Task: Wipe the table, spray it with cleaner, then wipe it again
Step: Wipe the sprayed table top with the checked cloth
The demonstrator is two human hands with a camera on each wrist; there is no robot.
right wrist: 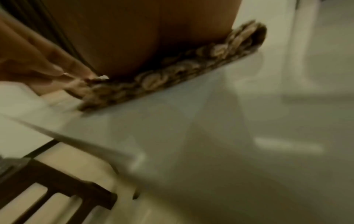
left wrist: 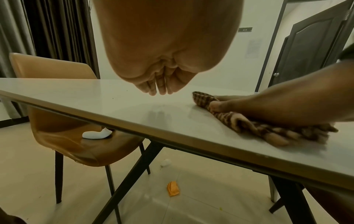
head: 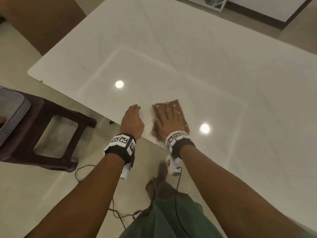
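A tan chair point(left wrist: 57, 109) stood on the pale tiled floor point(left wrist: 201, 197), with dark curtains point(left wrist: 57, 30) behind it. A dark door point(left wrist: 306, 53) was set in the white wall point(left wrist: 254, 22). A dark brown stool point(head: 42, 133) stood nearby, and an orange scrap point(left wrist: 173, 189) lay on the tiles.

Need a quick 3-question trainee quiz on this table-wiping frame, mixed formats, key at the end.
1. True or false: the right hand presses flat on the brown checked cloth, fingers spread.
2. Multiple choice: where is the left hand? A) on the cloth B) by the near edge of the table, left of the cloth, holding nothing C) gripping a spray bottle
3. Fill in: the small white thing in the left wrist view lies on the seat of the tan ____.

Key: 1 true; 2 B; 3 chair. The spray bottle in option C shows in no view.
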